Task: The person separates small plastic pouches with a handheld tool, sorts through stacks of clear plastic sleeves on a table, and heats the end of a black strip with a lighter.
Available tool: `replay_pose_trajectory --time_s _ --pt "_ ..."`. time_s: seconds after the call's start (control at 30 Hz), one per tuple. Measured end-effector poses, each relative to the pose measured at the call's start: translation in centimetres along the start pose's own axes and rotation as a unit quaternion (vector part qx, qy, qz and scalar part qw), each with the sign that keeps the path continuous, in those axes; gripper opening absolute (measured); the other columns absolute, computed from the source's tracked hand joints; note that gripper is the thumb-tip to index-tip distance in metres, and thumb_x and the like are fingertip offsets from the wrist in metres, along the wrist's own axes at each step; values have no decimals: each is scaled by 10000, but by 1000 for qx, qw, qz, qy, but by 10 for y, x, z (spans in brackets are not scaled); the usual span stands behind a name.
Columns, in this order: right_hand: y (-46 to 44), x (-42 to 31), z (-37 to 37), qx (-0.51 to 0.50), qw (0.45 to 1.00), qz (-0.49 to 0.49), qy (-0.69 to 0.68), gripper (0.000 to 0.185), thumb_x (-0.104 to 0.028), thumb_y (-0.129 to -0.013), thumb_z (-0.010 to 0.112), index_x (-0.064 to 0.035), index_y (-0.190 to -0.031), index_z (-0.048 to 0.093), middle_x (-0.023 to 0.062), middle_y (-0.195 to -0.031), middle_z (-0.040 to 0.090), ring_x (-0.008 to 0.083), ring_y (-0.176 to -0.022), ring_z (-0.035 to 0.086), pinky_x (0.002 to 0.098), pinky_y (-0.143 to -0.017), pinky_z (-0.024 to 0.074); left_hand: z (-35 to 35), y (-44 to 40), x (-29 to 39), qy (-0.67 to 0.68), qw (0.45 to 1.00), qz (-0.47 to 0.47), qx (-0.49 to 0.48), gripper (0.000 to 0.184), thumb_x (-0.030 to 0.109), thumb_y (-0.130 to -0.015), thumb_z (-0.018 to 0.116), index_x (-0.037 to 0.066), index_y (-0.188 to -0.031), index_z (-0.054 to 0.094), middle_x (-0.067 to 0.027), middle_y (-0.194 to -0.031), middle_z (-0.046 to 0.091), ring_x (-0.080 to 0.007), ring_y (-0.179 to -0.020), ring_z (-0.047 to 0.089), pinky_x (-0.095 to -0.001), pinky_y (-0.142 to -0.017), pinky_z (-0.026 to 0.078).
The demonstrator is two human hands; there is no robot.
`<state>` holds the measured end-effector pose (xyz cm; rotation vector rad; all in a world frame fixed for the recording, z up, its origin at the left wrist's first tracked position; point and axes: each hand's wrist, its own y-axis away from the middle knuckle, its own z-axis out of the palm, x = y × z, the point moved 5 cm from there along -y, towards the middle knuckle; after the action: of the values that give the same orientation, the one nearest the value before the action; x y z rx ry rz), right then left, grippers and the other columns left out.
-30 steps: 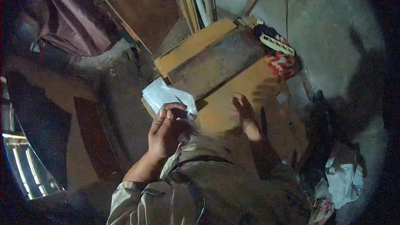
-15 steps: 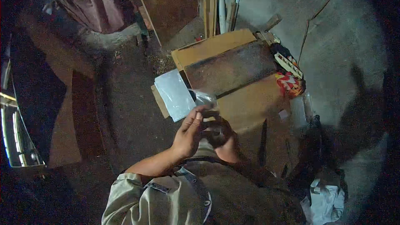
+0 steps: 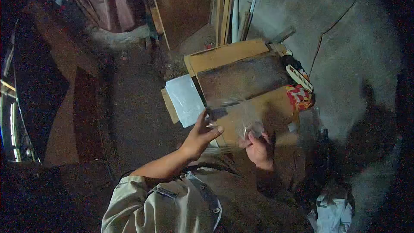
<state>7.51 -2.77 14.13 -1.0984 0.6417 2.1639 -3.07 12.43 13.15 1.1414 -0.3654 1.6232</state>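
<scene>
A clear plastic bag is spread between my hands in front of my body, thin and partly smeared by motion. My right hand pinches it between thumb and fingers. My left hand is closed on its other side, where a small glint shows near the thumb; the exact grip there is hard to see. Beyond my left fingers lies a stack of white plastic sheets or bags, flat over the left edge of the cardboard-topped surface.
A dark brown panel lies across the cardboard. At its right end are a white power strip and a red patterned packet. Wooden strips lean on the wall behind. White bags rest at lower right.
My hands were close together and have moved apart, the right hand going right. The plastic bag now spreads between them. The view has shifted slightly.
</scene>
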Motion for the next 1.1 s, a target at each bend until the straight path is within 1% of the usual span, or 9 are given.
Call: replay_pose_trajectory --time_s 0.1,0.27,0.43,0.57,0.63,0.67,0.77,0.87,1.1 --pt "-1 7 -3 16 999 20 20 224 -106 -824 594 -57 -1032 526 26 -865 567 137 -764 554 259 -650 445 -3 -3 -2 47 993 -98 -36 545 94 -838 614 55 -1316 356 -128 -1086 549 -231 -952 572 -364 -828 475" --pt "-21 8 -3 62 992 6 110 297 -153 -857 557 -42 -1129 511 42 -990 575 149 -902 554 278 -779 448 -10 -8 13 19 998 59 -8 373 49 -837 610 11 -1172 451 -65 -830 597 -139 -734 591 -257 -639 468" --pt "-15 9 15 139 968 -55 199 487 -201 -872 542 -24 -1289 365 73 -1217 424 154 -1108 423 297 -937 340 -5 -3 35 -79 979 183 41 370 32 -860 569 -2 -1201 429 -61 -850 567 -101 -742 548 -251 -662 478" --pt "-4 23 26 64 934 -68 344 674 -274 -816 616 -17 -1337 275 123 -1249 399 236 -1145 391 358 -956 332 6 3 34 -153 970 186 25 349 -1 -873 530 3 -1210 438 -67 -888 545 -111 -739 555 -237 -659 471" --pt "-14 54 4 -11 984 -26 176 614 -278 -830 595 -5 -1310 326 120 -1250 415 233 -1156 395 363 -964 328 10 3 23 -157 965 210 -3 363 -15 -868 529 9 -1219 437 -78 -888 551 -118 -748 561 -242 -667 469" --pt "-13 66 -7 -30 973 28 229 572 -263 -837 583 -2 -1293 356 115 -1239 434 225 -1152 406 363 -968 325 10 5 21 -159 965 208 -1 363 -15 -868 529 9 -1219 437 -78 -888 551 -118 -748 561 -242 -667 469" --pt "-7 35 17 -32 888 -125 442 448 -223 -861 539 -5 -1237 434 102 -1200 489 195 -1145 434 352 -979 322 14 8 17 -191 955 227 -32 374 -29 -858 533 13 -1218 443 -82 -875 554 -122 -756 564 -250 -677 466" --pt "-10 58 -1 -21 999 -6 -33 458 -160 -895 510 -56 -1317 366 77 -1185 530 197 -1082 520 329 -892 432 19 12 16 -281 927 237 -74 292 2 -879 526 -26 -1159 445 -74 -880 562 -104 -781 561 -254 -686 469" --pt "-24 56 -17 58 997 33 29 514 -33 -838 445 -58 -1332 303 116 -1101 565 218 -875 618 328 -760 522 14 13 13 -212 955 200 -58 313 -24 -864 523 -5 -1170 465 -81 -883 549 -130 -782 574 -255 -690 472"
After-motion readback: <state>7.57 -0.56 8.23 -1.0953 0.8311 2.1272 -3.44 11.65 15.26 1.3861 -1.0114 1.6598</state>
